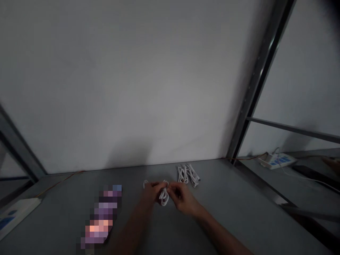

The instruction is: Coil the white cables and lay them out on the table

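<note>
A white cable (164, 197), gathered into a looped bundle, is held between my two hands above the grey tabletop (212, 212). My left hand (154, 191) closes round the bundle from the left. Fingers of my right hand (183, 200) pinch at the cable from the right side. A white loop (145, 183) shows just left of my left hand; whether it belongs to the same cable I cannot tell. Behind my right hand lie several bundled white cables (188, 175), side by side on the table.
A pixelated oblong object (102, 216) lies to the left. White power strips (277, 161) with blue parts sit at the right and a similar one (18, 214) at the far left. Metal frame posts (255, 88) and a white wall (148, 78) bound the table. Part of another hand (332, 163) shows at the right edge.
</note>
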A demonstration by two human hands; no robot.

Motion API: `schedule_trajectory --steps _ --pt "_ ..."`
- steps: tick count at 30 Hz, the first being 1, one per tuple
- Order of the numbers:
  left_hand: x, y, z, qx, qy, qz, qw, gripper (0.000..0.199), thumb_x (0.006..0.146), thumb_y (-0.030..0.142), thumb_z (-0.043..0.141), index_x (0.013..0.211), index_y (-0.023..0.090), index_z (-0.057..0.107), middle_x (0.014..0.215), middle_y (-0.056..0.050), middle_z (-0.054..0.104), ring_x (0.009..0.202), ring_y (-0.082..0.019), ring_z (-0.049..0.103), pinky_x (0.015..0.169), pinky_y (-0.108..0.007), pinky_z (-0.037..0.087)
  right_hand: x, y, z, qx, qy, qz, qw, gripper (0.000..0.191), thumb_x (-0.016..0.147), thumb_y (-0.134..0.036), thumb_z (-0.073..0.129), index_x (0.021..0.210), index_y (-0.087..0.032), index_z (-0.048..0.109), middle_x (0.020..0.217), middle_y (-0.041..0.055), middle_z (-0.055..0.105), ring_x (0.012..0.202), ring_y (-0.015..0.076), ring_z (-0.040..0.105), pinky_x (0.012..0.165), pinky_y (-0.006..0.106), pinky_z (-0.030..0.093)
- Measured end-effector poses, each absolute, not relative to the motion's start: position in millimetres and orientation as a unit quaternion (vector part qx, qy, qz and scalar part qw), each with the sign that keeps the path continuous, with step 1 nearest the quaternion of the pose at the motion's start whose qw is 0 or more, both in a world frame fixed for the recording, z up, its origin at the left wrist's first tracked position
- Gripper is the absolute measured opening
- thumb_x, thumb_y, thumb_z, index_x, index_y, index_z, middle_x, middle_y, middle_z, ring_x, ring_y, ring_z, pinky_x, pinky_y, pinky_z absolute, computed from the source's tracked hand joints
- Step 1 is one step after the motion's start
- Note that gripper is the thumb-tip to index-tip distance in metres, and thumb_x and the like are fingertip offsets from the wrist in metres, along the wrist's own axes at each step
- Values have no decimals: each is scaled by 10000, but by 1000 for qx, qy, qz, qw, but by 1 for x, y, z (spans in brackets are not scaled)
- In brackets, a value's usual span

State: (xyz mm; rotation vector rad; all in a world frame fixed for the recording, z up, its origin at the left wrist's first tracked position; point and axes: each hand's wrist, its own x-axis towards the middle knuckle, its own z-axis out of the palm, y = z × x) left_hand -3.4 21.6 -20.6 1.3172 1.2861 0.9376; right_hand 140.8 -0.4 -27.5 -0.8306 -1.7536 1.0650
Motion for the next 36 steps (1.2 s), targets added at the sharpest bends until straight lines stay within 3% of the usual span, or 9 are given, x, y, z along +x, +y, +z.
schedule_trajectory --steps 4,7,11,16,20,23,29,36 --pt "-4 23 -23 535 543 375 527 450 664 575 571 432 204 466 330 54 403 298 -89 384 336 -226 315 140 1 -32 -358 -711 391 462 386 896 -494 469 682 -178 533 587 -27 426 540 106 360 500 235 264" --pt "-5 22 -21 565 567 402 445 402 711 555 552 529 199 515 395 44 483 319 -102 445 352 -218 326 139 4 -34 -358 -684 423 474 430 886 -545 461 652 -187 499 566 -31 423 520 104 380 489 230 288" --pt "-8 22 -19 633 545 463 297 150 729 321 562 790 201 627 743 -13 685 630 -146 631 527 -214 458 140 11 -39 -393 -632 474 471 505 814 -669 472 646 -194 497 457 -67 356 406 88 337 404 218 253" --pt "-8 18 -16 702 452 461 300 312 672 137 561 945 229 682 1023 -36 717 963 -200 650 822 -298 511 143 17 -43 -409 -598 482 492 510 785 -684 492 661 -189 514 424 -82 348 361 83 348 367 210 253" --pt "-5 13 -15 716 459 447 278 188 749 293 625 893 216 718 897 -49 753 878 -219 681 839 -312 499 144 17 -41 -402 -599 493 486 514 778 -687 503 647 -190 500 457 -75 361 373 81 355 372 213 284" --pt "-5 15 -18 704 485 441 272 211 771 374 620 846 208 728 808 -41 755 804 -214 694 788 -291 501 142 16 -42 -397 -603 503 475 517 779 -690 503 644 -191 495 453 -71 376 381 82 357 382 213 297" --pt "-8 24 -28 691 477 436 324 252 784 408 583 848 200 710 753 -5 733 750 -185 681 700 -238 498 142 17 -45 -396 -605 507 469 515 782 -686 509 647 -190 501 463 -71 381 389 82 374 381 208 288" --pt "-8 23 -24 674 507 438 310 290 747 421 601 851 172 707 644 2 682 602 -145 621 566 -197 440 145 15 -38 -393 -621 480 479 424 797 -571 554 611 -202 457 501 -62 375 425 87 363 404 219 282"
